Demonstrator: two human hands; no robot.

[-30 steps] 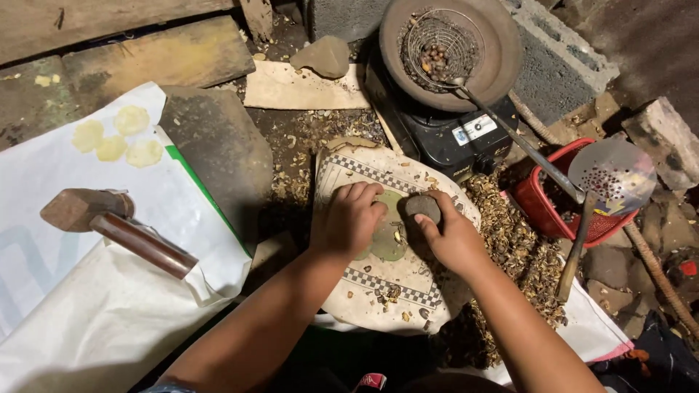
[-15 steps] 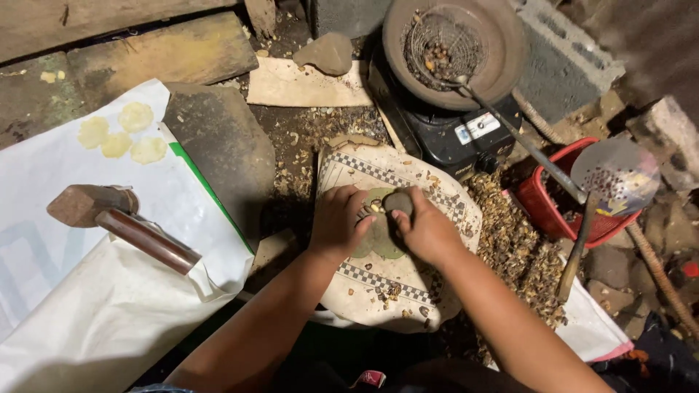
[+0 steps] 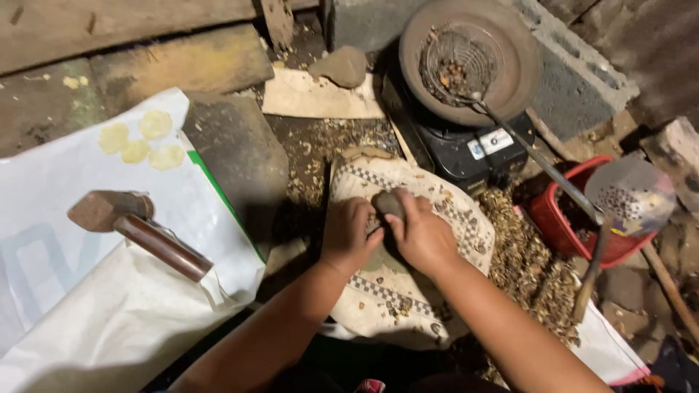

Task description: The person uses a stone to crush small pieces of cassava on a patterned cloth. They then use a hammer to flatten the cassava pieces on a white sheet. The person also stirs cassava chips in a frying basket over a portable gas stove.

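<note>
My left hand (image 3: 349,236) and my right hand (image 3: 422,236) meet over a cloth-covered block (image 3: 437,207) with a checked trim. Between their fingertips is a small dark round stone (image 3: 388,204); my right hand grips it from the right while the fingers of my left hand press against its left side. What lies under the stone is hidden by my hands.
A wooden mallet (image 3: 135,229) lies on a white sack (image 3: 95,306) beside several flat yellow discs (image 3: 142,142). A flat dark stone slab (image 3: 237,156) sits left of the cloth. Behind are a black stove (image 3: 466,149) with pan and wire strainer (image 3: 455,62), a red basket (image 3: 575,218), husk litter (image 3: 524,262).
My right hand carried the stone leftward from the cloth's right side to meet my left hand; both hands are now pressed together around it.
</note>
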